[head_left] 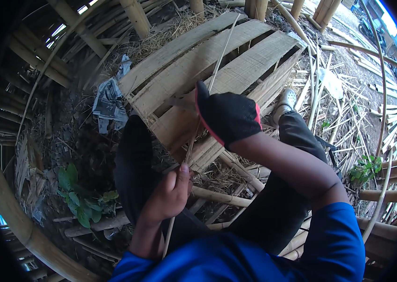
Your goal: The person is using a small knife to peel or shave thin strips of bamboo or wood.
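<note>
A long thin bamboo strip runs from the far edge of a slatted wooden crate back toward my body. My bare left hand is closed round the strip near the crate's front corner, thumb on top, and its tail end hangs down past my wrist. My right hand, in a black glove with red trim, is closed above the crate, against the strip. A motion-smeared, blade-like shape, seemingly a knife, juts left from this fist; its handle is hidden. Frayed fibres show on the strip between my hands.
My legs straddle the crate, with a grey clog at its right. Crumpled printed paper lies to the left, above a leafy plant. Bamboo poles frame the left side. Shavings and split strips litter the ground at right.
</note>
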Motion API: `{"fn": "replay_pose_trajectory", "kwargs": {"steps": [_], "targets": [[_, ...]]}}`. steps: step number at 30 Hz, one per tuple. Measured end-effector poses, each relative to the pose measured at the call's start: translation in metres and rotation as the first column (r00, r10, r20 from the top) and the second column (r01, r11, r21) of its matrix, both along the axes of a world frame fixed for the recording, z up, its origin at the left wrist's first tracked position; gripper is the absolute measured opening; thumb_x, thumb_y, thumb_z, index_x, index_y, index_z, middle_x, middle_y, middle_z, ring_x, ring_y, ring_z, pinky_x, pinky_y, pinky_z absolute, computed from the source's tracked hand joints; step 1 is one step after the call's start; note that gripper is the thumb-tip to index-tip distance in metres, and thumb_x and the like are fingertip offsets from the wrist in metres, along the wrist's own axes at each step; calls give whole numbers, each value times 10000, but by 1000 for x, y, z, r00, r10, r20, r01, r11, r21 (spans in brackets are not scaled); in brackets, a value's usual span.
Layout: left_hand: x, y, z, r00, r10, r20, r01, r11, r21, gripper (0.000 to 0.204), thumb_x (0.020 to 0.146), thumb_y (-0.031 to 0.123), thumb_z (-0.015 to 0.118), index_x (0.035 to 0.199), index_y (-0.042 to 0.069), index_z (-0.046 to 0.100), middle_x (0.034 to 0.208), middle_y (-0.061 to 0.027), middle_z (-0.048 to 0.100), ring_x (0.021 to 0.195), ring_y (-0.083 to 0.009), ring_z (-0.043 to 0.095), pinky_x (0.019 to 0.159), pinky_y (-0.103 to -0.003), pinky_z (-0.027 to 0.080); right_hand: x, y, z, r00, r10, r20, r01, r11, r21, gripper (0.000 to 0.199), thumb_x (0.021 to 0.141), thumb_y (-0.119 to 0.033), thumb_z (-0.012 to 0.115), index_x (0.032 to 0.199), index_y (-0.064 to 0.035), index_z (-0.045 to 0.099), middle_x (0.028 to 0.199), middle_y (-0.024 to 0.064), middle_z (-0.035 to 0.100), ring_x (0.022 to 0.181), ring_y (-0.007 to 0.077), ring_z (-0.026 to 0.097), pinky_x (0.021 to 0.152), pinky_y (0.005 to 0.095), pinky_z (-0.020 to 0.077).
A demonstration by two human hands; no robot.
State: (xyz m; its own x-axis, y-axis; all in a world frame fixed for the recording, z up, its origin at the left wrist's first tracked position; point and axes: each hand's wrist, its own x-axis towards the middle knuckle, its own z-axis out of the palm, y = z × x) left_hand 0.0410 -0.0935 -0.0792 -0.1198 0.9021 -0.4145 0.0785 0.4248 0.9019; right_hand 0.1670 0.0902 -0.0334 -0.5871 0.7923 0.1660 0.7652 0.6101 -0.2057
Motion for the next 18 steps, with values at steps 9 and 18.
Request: {"fn": "replay_pose_trajectory", "kwargs": {"steps": [9, 18], "targets": [[1, 4, 4, 999, -23, -38, 22, 999, -45, 443, 1073, 444, 319, 904, 63, 469, 580, 75, 306, 442, -30, 260, 402, -229, 215, -2, -8, -6, 1000, 27, 12, -28, 999, 39, 481, 1034, -416, 331, 977, -85, 675, 676, 131, 673, 659, 347, 679, 553, 473, 509], [4, 1, 4, 999, 36, -14, -38, 993, -115, 449, 1070, 452, 322, 882, 71, 465, 575, 66, 301, 433, -36, 259, 391, -231, 218, 3, -23, -4, 997, 77, -30, -77, 997, 28, 349, 1025, -361, 373, 1036, -157, 656, 640, 117, 652, 598, 320, 669, 494, 460, 493]]}}
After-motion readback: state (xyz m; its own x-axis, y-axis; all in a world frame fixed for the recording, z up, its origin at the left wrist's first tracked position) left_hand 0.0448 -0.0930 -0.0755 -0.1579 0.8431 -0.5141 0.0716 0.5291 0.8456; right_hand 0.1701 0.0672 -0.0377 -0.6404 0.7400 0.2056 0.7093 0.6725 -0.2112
